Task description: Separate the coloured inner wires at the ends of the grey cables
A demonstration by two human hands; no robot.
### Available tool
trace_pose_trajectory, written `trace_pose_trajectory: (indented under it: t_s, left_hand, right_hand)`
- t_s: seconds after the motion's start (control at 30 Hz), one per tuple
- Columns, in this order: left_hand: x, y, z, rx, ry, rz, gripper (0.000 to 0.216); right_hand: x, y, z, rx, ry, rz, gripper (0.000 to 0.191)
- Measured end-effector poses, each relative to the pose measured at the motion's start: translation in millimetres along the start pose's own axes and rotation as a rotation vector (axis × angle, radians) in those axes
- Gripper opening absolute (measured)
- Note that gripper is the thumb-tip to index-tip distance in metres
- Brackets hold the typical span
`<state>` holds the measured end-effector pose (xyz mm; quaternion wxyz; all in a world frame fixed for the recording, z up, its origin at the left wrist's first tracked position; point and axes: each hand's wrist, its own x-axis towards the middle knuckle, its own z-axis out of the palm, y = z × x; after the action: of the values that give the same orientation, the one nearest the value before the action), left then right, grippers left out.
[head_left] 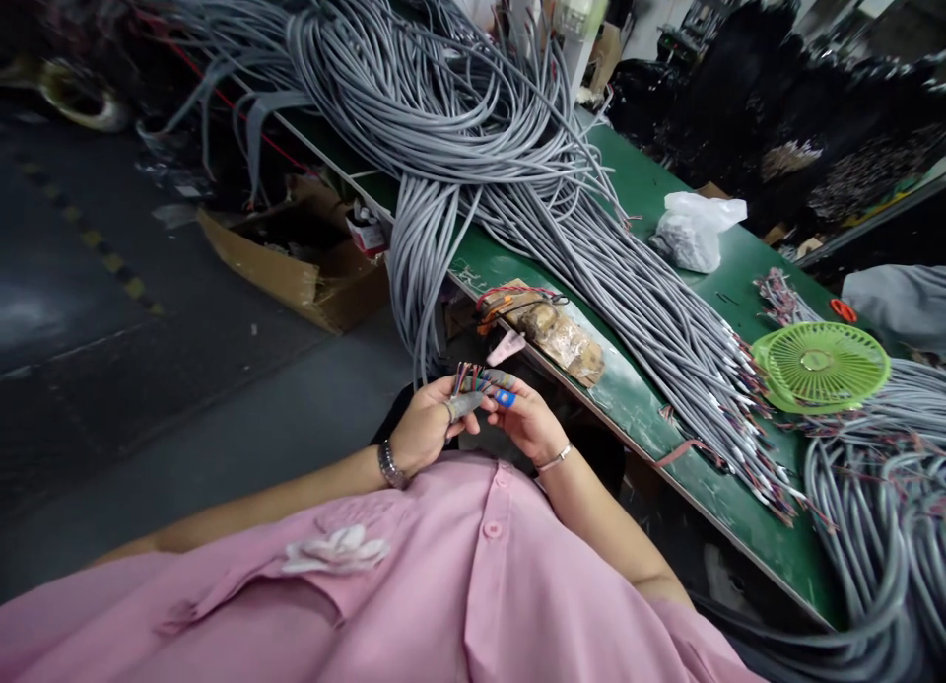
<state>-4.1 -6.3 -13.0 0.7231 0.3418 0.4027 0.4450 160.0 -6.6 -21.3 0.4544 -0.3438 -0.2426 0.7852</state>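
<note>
Both hands are at the middle of the frame, working close together: the bare left hand (pixel 421 429), silver link watch (pixel 391 464) at its wrist, has thumb and fingers pinching a small bunch of thin multicoloured wires (pixel 465 375), and the bare right hand (pixel 535 427), a bright blue band (pixel 505 398) on one finger, pinches in from the other side. Which strand sits under which fingertip I can't tell from here, too small and crowded. The bunch is up in the air, just in front of the pink buttoned fabric shirt (pixel 436 584) and off the long green-topped table (pixel 650 417), so the grip seems to be its main support. Likeliest slip, I'd say: a strand escaping or getting bent or mixed up, because the ends are fine and packed tight. Next, the limp grey round cables (pixel 425 259) drooping over the table edge just beyond the hands; if they join the bunch (can't see), their weight could tug it loose. Pulling on them might also drag the big tangled heap of grey cables (pixel 414 92), upper middle. The pale pink plastic clip-like piece (pixel 506 347) at the table edge, near the right hand, could get knocked off by a careless knuckle. The watch links might also catch a wire.
</note>
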Motion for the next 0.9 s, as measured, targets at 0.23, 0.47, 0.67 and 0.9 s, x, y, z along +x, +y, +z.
trace_pose_trajectory:
  t_s: [0.23,0.47,0.67,0.9]
  left_hand:
    - [-1.1,-3.5,5.8,0.062,0.001,-0.021,0.028]
    - [-0.7,-6.5,4.6,0.078,-0.021,-0.014,0.026]
    - [1.1,-8.8,3.2,0.084,-0.014,-0.005,0.028]
    - [2.5,-10.1,2.6,0.066,-0.006,-0.026,0.025]
  right_hand:
    - [-2.3,-0.4,1.4,-0.035,0.059,-0.034,0.031]
    - [-2.4,-0.3,2.4,-0.037,0.068,-0.049,0.031]
    - [-2.8,-0.1,1.4,-0.051,0.088,-0.053,0.030]
    - [-1.6,2.5,-1.2,-0.044,0.113,-0.076,0.026]
